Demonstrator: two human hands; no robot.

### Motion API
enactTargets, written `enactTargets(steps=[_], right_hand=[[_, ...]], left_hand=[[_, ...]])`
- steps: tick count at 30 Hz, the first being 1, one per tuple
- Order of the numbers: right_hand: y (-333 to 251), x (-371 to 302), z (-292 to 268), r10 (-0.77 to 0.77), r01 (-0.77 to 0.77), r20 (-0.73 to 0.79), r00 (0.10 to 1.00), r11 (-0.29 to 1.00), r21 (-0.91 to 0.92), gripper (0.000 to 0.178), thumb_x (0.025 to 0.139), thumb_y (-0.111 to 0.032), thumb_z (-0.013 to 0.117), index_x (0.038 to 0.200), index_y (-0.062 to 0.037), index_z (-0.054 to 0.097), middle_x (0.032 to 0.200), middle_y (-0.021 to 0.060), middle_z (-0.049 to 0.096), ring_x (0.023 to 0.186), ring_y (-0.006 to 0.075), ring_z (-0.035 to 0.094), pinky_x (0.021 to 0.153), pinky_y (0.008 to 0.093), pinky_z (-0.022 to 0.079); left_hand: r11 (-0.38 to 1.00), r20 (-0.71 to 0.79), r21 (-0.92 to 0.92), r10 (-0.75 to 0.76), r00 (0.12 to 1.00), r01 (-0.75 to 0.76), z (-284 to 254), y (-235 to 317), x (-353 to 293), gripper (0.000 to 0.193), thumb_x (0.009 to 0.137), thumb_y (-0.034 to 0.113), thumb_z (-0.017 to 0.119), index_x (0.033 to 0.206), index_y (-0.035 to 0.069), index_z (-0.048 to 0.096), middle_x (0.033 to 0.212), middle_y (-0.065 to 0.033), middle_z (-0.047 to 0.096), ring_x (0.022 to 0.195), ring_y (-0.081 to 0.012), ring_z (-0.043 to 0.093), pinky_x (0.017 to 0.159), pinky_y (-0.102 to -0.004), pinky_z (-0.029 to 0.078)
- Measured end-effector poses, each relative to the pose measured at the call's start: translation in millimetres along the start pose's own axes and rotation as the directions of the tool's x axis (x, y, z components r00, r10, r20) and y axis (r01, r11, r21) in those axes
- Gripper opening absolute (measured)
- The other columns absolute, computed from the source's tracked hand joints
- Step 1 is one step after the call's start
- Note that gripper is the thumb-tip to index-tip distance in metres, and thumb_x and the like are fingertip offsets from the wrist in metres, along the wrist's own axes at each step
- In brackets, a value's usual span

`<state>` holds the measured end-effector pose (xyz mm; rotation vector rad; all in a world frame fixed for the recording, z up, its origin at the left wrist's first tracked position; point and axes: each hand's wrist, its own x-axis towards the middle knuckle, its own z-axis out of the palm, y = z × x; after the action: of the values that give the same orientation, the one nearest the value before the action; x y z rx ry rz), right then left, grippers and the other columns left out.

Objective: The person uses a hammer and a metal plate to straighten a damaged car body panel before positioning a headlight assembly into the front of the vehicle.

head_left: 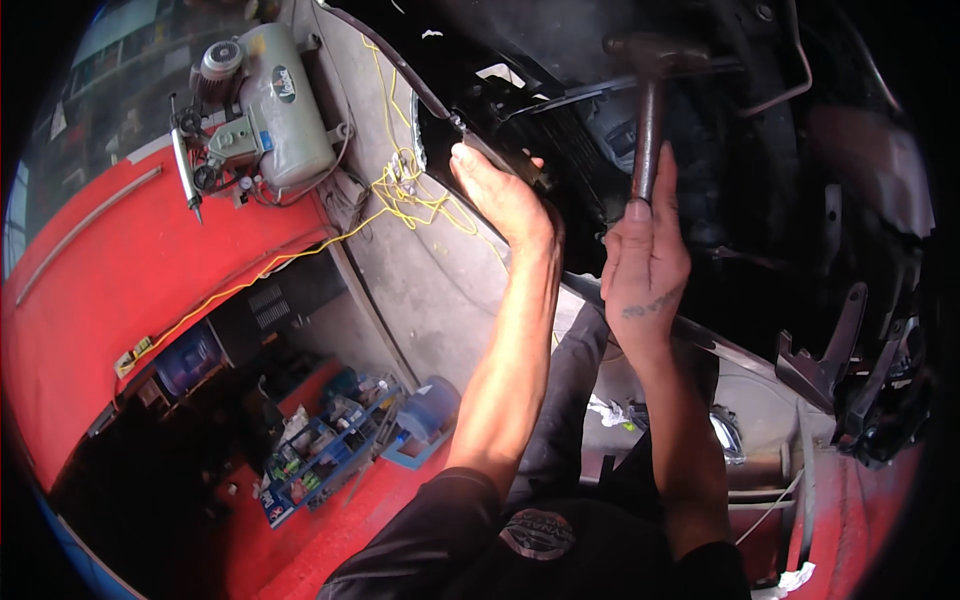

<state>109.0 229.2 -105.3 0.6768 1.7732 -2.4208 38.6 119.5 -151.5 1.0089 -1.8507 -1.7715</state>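
Observation:
My right hand (648, 255) grips a hammer (648, 140) near the lower end of its dark handle, with the thumb lying along the handle. The handle points up and away, and the hammer's dark head is over the black interior of a vehicle body. To the left, my left hand (505, 195) is closed round the edge of a black metal panel (480, 140). Its thumb is on the near side and a fingertip shows beyond the edge. Most of the left fingers are hidden. Where the hammer's face touches, if anywhere, cannot be made out.
A grey air compressor (290, 110) stands at the upper left by a red surface (150, 250). Tangled yellow cord (405, 195) lies on the concrete. A blue rack (330, 440) of assorted items stands lower left, beside a blue water jug (428, 408). Dark metal brackets (830, 360) jut out at right.

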Motion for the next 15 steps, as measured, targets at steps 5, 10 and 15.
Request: enactTargets(steps=[5,10,15], right_hand=[[14,31,-7,0.085,0.007,0.362,0.928,0.969,-0.245,0.048,0.106,-0.020,0.054,0.151,-0.0026,0.053,0.141,0.0273,0.061,0.130,0.0432,0.059,0.112,0.0427,0.042],[14,21,-8,0.024,0.095,0.335,0.942,0.937,-0.336,0.048,0.107,-0.020,0.053,0.152,-0.0045,0.052,0.142,0.0251,0.062,0.123,0.0406,0.065,0.106,0.0401,0.048],[3,6,-10,0.001,0.021,0.125,0.992,0.984,-0.176,0.051,0.110,-0.019,0.047,0.159,-0.0062,0.042,0.104,0.0088,0.054,0.090,0.0184,0.054,0.080,0.0289,0.043]], left_hand=[[0.986,0.030,0.131,0.102,0.994,-0.105,-2,-2,0,0.048,0.114,0.046,0.036,0.126,0.002,0.053,0.110,-0.0122,0.058,0.089,-0.0174,0.064,0.069,-0.0292,0.054],[0.976,0.005,0.169,0.139,0.990,-0.138,-4,-7,1,0.045,0.114,0.046,0.036,0.121,0.005,0.052,0.105,-0.0101,0.059,0.082,-0.0177,0.063,0.066,-0.0290,0.054],[0.998,0.002,-0.047,-0.040,0.999,0.040,2,3,0,0.041,0.113,0.048,0.036,0.111,0.009,0.050,0.091,-0.0064,0.057,0.070,-0.0164,0.063,0.059,-0.0293,0.056]])
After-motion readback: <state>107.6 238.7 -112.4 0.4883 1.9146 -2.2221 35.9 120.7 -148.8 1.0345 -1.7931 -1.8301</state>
